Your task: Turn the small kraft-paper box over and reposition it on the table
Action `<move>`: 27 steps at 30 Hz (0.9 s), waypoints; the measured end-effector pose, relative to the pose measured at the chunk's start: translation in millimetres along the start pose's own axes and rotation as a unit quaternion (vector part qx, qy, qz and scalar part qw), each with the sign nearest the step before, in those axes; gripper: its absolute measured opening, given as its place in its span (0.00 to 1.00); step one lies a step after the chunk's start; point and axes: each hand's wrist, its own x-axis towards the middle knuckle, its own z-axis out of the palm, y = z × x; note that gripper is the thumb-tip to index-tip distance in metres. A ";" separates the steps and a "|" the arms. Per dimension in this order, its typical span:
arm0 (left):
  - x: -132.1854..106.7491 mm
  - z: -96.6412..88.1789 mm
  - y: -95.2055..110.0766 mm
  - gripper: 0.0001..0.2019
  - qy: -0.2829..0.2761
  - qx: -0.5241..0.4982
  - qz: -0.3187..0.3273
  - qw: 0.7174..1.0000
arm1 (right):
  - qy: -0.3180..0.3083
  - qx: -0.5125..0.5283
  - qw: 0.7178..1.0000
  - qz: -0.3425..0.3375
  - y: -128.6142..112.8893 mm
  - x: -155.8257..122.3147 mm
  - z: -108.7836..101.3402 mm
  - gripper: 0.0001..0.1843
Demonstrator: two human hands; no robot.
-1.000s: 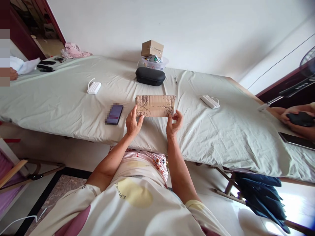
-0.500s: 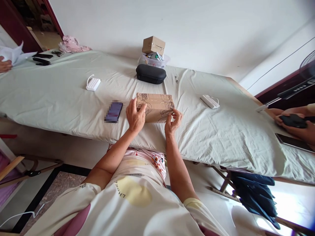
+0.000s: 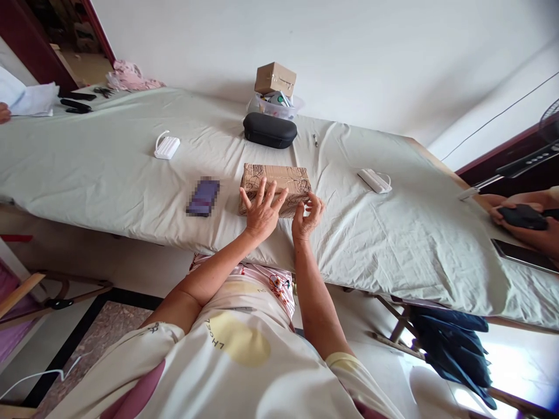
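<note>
A brown cardboard box [image 3: 279, 173] with black scribbled line drawings lies on the cloth-covered table in front of me. My left hand [image 3: 262, 215] rests against its front and upper edge, fingers spread wide and pointing away from me. At the box's right front corner is my right hand [image 3: 308, 216], its fingers bent and thumb close to them, gripping that corner. Whether anything small sits between those fingertips is hidden. To the left of the box lies a phone [image 3: 203, 198], partly blurred out.
Behind the box sit a black case [image 3: 269, 130] and a clear plastic tub [image 3: 293, 106] with a smaller carton [image 3: 275, 79] on top. White devices [image 3: 167, 148] with loops lie left and right. Another person's hands [image 3: 530, 224] hold a dark object at the right; papers [image 3: 32, 100] are far left.
My left hand has shifted right from the box's left end to its front middle, and its fingers have spread. My right hand stays at the right corner. Papers at far left have moved.
</note>
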 end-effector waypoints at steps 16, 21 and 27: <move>8.6 1.1 1.9 0.30 -0.011 -0.014 0.043 0.999 | -0.037 -0.006 0.998 0.053 -0.9 0.3 -0.7 0.23; 6.5 5.5 -1.0 0.32 -0.016 -0.011 0.050 0.999 | -0.027 -0.018 0.999 0.041 -0.2 0.7 0.3 0.23; 6.3 9.8 -3.6 0.35 -0.012 0.002 0.060 0.998 | -0.022 -0.022 0.999 0.040 0.6 0.0 2.5 0.23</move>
